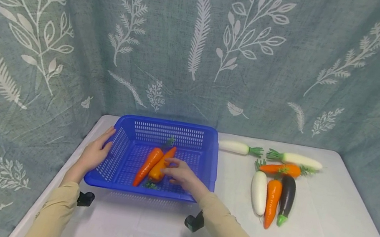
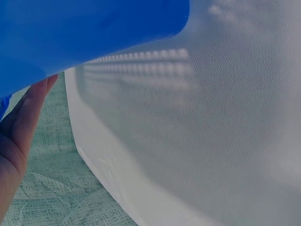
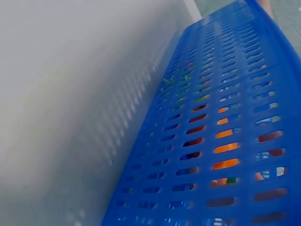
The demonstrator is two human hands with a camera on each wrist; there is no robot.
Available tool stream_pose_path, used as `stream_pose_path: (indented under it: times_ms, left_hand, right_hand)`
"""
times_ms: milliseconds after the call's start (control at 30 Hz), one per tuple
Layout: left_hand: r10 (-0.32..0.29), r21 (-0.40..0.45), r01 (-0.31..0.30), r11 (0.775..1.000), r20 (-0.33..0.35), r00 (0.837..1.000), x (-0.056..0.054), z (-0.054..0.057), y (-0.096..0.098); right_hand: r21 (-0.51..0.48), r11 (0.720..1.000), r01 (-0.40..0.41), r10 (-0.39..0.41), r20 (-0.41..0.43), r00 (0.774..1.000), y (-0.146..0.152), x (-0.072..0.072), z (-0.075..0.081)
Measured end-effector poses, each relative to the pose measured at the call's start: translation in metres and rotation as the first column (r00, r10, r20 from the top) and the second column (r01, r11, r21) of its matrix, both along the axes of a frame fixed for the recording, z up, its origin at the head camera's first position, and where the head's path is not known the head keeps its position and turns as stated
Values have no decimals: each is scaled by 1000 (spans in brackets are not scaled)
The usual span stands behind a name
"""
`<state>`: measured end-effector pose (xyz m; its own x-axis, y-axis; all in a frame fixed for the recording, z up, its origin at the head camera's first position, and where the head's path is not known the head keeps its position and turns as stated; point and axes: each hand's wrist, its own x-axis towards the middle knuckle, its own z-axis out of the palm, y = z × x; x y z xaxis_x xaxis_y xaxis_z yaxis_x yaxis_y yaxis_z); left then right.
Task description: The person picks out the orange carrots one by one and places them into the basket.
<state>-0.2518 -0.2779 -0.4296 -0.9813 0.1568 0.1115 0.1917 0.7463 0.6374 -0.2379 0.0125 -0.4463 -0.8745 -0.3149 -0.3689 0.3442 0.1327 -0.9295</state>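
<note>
one blue basket, centre of the frame, on a white table. contents: one red carrot, and just right of it, one orange carrot.
my hands, two, well apart. my left hand: fingers extended, touching the basket's left side. my right hand: at the orange carrot, fingers loosely spread; whether they touch it i cannot tell.
right of the frame, on the table: three radishes, two further carrots, one eggplant.
behind, across the upper frame: one leaf-patterned curtain.
</note>
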Motion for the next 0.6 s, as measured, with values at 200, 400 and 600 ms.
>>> stream_pose_path:
  times_ms: [200, 400, 600]
  left_hand:
    - [1, -1, -1, 1000, -1, 1000, 0, -1, -1]
    - [-6, -6, 6, 1000, -8, 1000, 0, -1, 0]
    - [-3, -9, 3, 1000, -6, 1000, 2, 1, 0]
  right_hand:
    - [-34, 999, 24, -23, 28, 999, 1, 1, 3]
    - [-45, 999, 23, -21, 43, 999, 2, 2, 7]
    - [-56, 998, 5, -3, 31, 1000, 4, 4, 12]
